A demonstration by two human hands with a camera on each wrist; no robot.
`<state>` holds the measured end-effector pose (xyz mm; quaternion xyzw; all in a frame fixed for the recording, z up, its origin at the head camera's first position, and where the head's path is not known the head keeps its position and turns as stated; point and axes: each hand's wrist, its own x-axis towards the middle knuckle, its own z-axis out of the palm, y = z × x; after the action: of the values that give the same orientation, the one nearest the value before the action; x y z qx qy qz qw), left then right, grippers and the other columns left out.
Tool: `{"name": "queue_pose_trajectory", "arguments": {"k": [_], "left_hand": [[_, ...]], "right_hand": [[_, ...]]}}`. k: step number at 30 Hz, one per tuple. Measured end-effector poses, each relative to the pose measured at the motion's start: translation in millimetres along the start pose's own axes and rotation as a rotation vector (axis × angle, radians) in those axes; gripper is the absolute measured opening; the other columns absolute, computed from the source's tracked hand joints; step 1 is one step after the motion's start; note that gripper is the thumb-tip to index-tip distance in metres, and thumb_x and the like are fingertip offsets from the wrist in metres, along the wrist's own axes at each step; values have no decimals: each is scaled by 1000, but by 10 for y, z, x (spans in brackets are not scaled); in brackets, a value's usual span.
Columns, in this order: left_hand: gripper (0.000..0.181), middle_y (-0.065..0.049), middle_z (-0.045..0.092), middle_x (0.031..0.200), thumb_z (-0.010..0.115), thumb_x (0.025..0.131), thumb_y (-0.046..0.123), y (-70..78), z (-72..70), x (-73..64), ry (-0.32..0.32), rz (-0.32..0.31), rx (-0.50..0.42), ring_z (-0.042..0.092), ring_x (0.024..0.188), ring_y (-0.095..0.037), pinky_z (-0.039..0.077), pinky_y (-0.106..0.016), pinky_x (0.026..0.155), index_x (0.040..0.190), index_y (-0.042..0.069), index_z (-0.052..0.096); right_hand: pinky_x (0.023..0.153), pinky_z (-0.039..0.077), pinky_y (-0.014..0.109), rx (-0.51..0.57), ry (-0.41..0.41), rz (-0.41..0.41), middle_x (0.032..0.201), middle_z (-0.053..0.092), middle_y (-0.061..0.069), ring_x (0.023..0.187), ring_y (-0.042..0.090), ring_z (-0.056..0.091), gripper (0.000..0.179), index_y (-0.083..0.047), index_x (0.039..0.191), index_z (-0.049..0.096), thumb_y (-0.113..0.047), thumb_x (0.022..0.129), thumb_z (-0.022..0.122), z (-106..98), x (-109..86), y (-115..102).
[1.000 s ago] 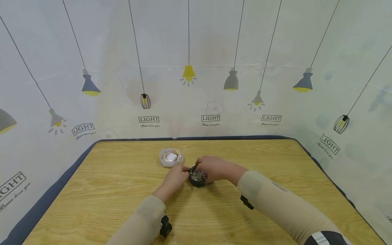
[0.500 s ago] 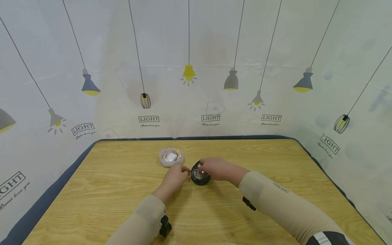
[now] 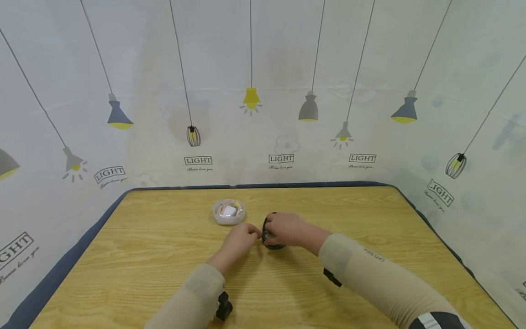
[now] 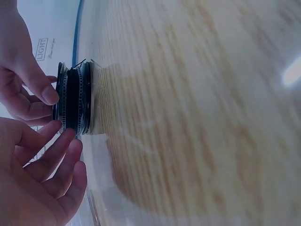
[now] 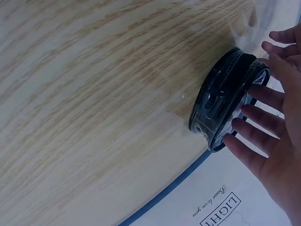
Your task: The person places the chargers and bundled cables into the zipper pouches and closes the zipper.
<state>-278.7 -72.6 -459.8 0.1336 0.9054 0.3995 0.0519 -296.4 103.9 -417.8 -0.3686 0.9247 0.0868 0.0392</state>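
Note:
A small round zip pouch (image 3: 273,246) with clear plastic faces and black trim lies on the wooden table. My right hand (image 3: 285,228) holds it from above and covers most of it. In the right wrist view, the spread fingers of my right hand (image 5: 277,141) reach across the clear face of the pouch (image 5: 221,103). My left hand (image 3: 240,240) is at the pouch's left edge, its thumb and index finger close together. In the left wrist view, the fingertips of my left hand (image 4: 42,174) meet the pouch's black, white-stitched side (image 4: 73,99), fingers loosely bent.
Just behind my left hand stands a round clear container (image 3: 228,212) with a coiled pale cable and a white block inside. The wooden table (image 3: 144,256) meets a wall sheet (image 3: 230,109) printed with lamps at its far edge.
The pouch has shifted slightly right and turned under my right hand, which now covers more of its top. My left hand has followed it a little to the right.

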Motion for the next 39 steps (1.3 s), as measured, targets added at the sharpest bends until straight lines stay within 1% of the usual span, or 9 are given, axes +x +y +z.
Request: {"name": "queue_pose_trajectory", "arguments": {"k": [5, 8, 11, 18, 24, 29, 33, 36, 39], "left_hand": [[25, -4, 69, 101, 50, 92, 6, 5, 17, 14, 3, 9, 16, 60, 89, -18, 50, -39, 78, 101, 5, 73], [25, -6, 67, 105, 50, 94, 9, -1, 16, 26, 25, -5, 12, 60, 96, -21, 50, -42, 82, 107, 7, 71], [26, -9, 65, 109, 51, 95, 11, -13, 12, 48, 42, -6, 23, 60, 99, -24, 49, -45, 83, 115, 8, 67], [30, -10, 63, 114, 51, 95, 14, -35, -7, 111, 21, 0, 64, 58, 104, -26, 47, -46, 88, 123, 13, 63], [33, -10, 63, 114, 50, 94, 13, -43, -36, 125, 29, 0, 99, 58, 104, -26, 47, -46, 89, 125, 10, 62], [36, -10, 62, 113, 51, 95, 14, -28, -40, 125, 34, -39, 47, 58, 102, -25, 46, -45, 88, 130, 9, 58], [40, -11, 61, 116, 53, 94, 13, -23, -30, 121, 32, -64, 8, 57, 104, -25, 46, -45, 90, 134, 8, 55], [47, -13, 59, 123, 55, 92, 12, -30, -21, 119, 40, -54, 8, 55, 112, -27, 44, -46, 95, 138, 8, 51], [48, -14, 57, 130, 56, 92, 12, -39, -15, 118, 39, -32, 2, 51, 121, -29, 40, -48, 101, 140, 7, 51]], "right_hand": [[71, 51, 29, -28, 20, -3, 104, 59, 0, 83, 12, 55, 23, -18, 94, 70, -41, 93, 65, 17, -17, -12], [72, 51, 30, -37, 41, -24, 103, 59, 1, 84, 13, 56, 18, -19, 95, 70, -36, 93, 66, 25, -27, -28], [72, 51, 30, -46, 61, -44, 101, 59, 0, 83, 13, 55, 15, -19, 96, 70, -34, 94, 65, 46, -34, -44], [72, 50, 29, -42, 70, -62, 95, 55, -2, 80, 12, 53, 8, -18, 90, 68, -25, 91, 69, 89, -46, -61], [75, 52, 28, -61, 65, -90, 100, 59, -3, 89, 11, 58, 5, -19, 89, 70, -21, 87, 75, 122, -67, -32], [80, 52, 28, -42, 73, -120, 105, 62, -3, 93, 11, 60, 9, -21, 92, 73, -21, 85, 78, 142, -100, 27], [80, 51, 28, -10, 86, -136, 102, 62, -3, 90, 11, 59, 11, -20, 90, 73, -19, 82, 80, 146, -137, 76], [79, 51, 28, -2, 103, -142, 100, 62, -2, 89, 12, 59, 10, -20, 86, 73, -18, 80, 81, 152, -165, 110], [80, 52, 28, -5, 117, -147, 104, 63, -1, 93, 14, 61, 10, -20, 86, 74, -17, 80, 81, 163, -190, 146]]}}
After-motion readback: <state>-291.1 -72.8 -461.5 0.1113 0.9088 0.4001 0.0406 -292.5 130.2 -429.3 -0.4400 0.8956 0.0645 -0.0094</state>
